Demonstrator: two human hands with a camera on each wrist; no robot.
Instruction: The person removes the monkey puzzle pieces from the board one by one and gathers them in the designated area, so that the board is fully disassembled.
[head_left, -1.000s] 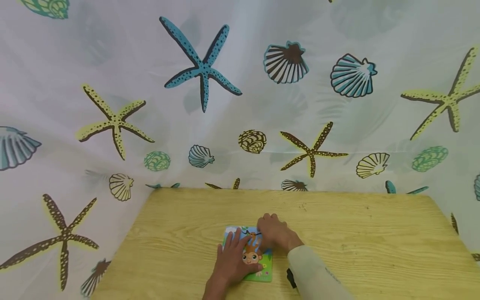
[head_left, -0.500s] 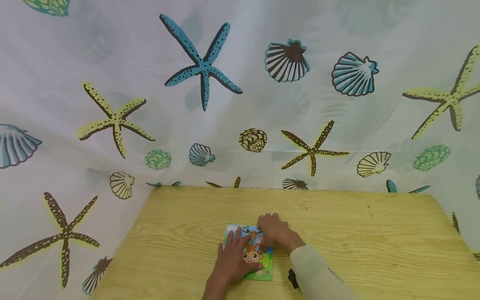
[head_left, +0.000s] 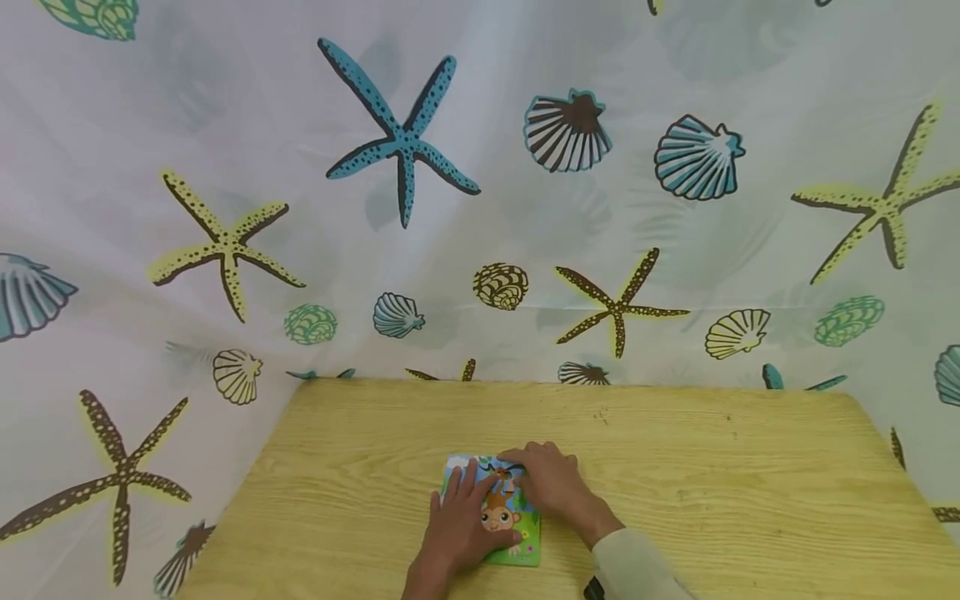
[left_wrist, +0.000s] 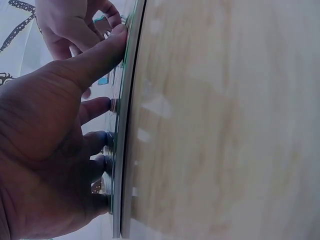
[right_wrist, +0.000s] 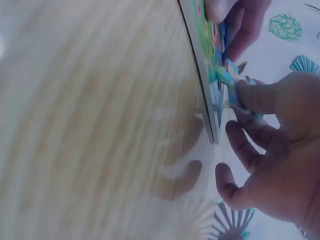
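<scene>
A flat square picture puzzle with a monkey (head_left: 497, 517) on it lies on the table. My left hand (head_left: 459, 523) rests spread over its left part, fingertips and thumb pressing on the surface, as the left wrist view also shows. At the puzzle's upper right, my right hand (head_left: 553, 482) bends over the edge. In the right wrist view its thumb and index finger pinch a small blue-green puzzle piece (right_wrist: 226, 79), which is tilted up from the board (right_wrist: 204, 75). The other fingers of that hand curl loosely beside the board's edge.
The wooden table (head_left: 712, 483) extends around the puzzle on both sides. Behind and beside it hangs a white curtain (head_left: 450, 250) printed with starfish and shells. A small black object (head_left: 593, 588) shows at the right sleeve (head_left: 637, 567).
The right hand has turned and its fingers reach farther over the puzzle's upper right, with the wrist shifted to the right and down. The left hand stays in place on the puzzle.
</scene>
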